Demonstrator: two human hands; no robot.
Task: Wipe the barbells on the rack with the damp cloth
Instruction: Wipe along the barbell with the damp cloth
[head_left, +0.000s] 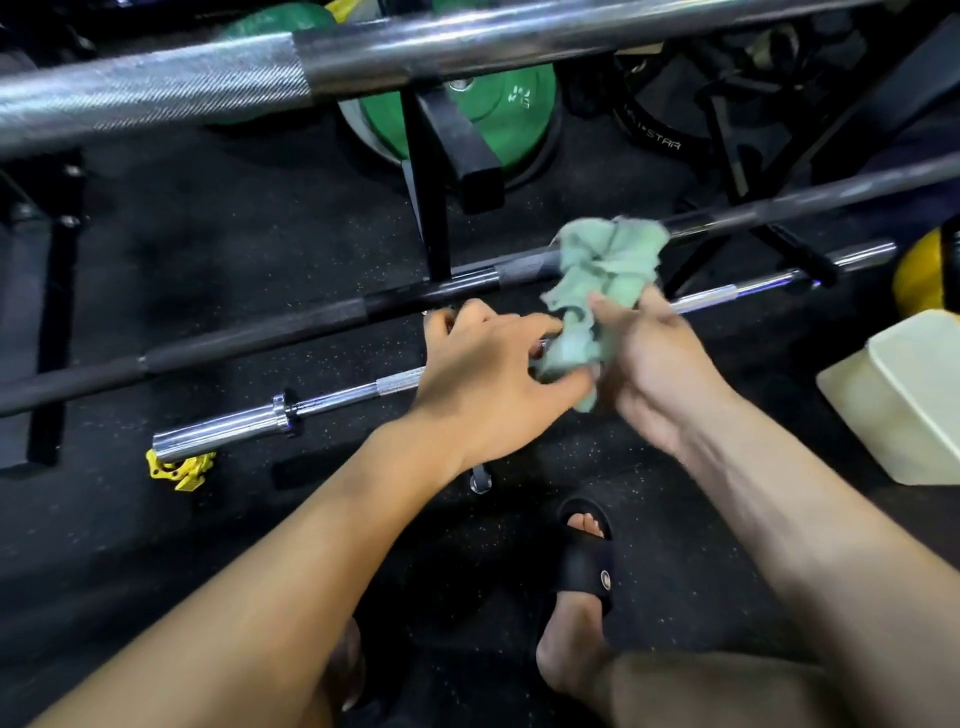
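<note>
Green terry cloth (597, 291), bunched and crumpled, hangs between both hands just above the chrome barbell (337, 400) that lies lowest and nearest the person. The right hand (654, 364) pinches the cloth's middle with thumb and curled fingers; the left hand (488, 374) has its fingers spread and bent, the tips catching the cloth's lower end, so both seem to be regathering it rather than wiping. Whether the left fingers also touch the bar beneath is hard to tell, since the hand covers that stretch.

Behind the chrome bar runs a black barbell (208, 348), its right part passing behind the cloth, and a thick steel barbell (363, 57) crosses the top of the view. No bar shows a clear wet streak, so progress cannot be read from the surfaces; as a judgement, the wiping is in mid-course, with the cloth being readied for another pass.

Further out stand green plates (467, 119) on the black rack (431, 171), a yellow collar (182, 470) on the rubber floor, and a cream tub (914, 395) at right.
</note>
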